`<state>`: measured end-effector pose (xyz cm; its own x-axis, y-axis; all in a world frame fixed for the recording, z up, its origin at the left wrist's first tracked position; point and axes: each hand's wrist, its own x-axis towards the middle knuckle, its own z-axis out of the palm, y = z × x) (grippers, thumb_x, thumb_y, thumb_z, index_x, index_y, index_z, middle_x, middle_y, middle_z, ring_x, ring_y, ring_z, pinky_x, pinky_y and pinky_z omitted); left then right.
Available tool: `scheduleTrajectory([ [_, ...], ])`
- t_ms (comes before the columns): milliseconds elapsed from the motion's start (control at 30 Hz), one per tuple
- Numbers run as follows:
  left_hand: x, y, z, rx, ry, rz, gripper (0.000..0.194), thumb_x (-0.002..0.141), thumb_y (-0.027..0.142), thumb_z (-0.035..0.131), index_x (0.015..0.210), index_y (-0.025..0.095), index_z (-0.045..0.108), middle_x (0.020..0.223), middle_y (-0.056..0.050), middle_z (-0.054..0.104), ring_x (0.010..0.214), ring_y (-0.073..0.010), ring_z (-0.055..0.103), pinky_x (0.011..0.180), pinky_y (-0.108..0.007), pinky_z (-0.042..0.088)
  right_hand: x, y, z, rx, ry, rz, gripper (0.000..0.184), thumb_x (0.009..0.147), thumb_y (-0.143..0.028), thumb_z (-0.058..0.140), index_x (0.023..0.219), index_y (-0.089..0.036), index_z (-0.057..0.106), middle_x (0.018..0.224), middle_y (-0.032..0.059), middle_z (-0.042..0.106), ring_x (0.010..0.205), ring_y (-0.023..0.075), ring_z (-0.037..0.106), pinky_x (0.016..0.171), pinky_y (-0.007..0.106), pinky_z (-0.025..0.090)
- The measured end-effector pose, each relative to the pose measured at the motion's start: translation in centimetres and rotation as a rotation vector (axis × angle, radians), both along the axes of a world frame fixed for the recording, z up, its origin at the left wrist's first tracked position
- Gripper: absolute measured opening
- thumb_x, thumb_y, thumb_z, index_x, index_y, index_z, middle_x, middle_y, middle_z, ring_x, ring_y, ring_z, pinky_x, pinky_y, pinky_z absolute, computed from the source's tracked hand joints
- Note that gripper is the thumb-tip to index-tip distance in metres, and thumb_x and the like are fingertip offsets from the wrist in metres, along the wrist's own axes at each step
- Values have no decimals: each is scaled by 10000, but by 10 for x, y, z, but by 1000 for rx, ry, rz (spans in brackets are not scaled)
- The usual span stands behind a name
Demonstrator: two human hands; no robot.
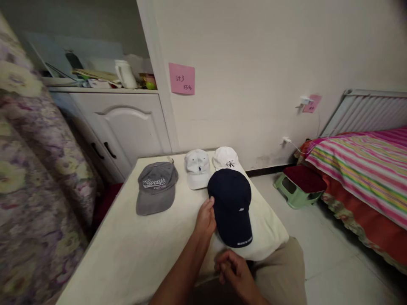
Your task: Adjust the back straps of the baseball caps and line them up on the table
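Note:
My left hand (206, 217) grips the left edge of a navy blue baseball cap (231, 199), fingers closed on its side. The cap is tilted toward me, brim down, with small white lettering on crown and brim. Just below the brim is my right hand (231, 267), apart from the cap, with its fingers curled in; what they hold, if anything, is hidden. Behind the navy cap sits a white cap (225, 157) with dark letters, partly covered. A white cap with a small dark emblem (197, 168) lies left of it. Farther left rests a grey cap (157, 186) with white script.
The caps are on a table with a cream cloth (133, 250). A white cabinet (127, 123) and a floral curtain (38, 169) are at left. A green stool (297, 190) with a red top stands right, beside a bed with a striped cover (365, 161).

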<state>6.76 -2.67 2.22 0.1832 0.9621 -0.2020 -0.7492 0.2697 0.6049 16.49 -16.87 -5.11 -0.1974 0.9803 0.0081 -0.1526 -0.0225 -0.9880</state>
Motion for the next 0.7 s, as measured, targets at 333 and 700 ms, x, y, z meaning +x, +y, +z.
scheduleTrajectory([
  [333,-95,-47,44,267,159,224,333,754,275,763,1064,161,718,1026,-70,762,1009,-262,688,926,-349,506,21,27,13,-96,283,-211,392,818,-487,688,1060,-180,656,1038,109,707,936,222,661,857,365,520],
  [700,-116,-87,51,242,294,209,441,760,341,738,1165,174,693,976,-82,767,872,-277,710,779,-356,550,-7,48,62,-57,604,-167,285,794,-403,705,1038,-259,733,1114,41,732,1066,255,651,949,383,505],
])
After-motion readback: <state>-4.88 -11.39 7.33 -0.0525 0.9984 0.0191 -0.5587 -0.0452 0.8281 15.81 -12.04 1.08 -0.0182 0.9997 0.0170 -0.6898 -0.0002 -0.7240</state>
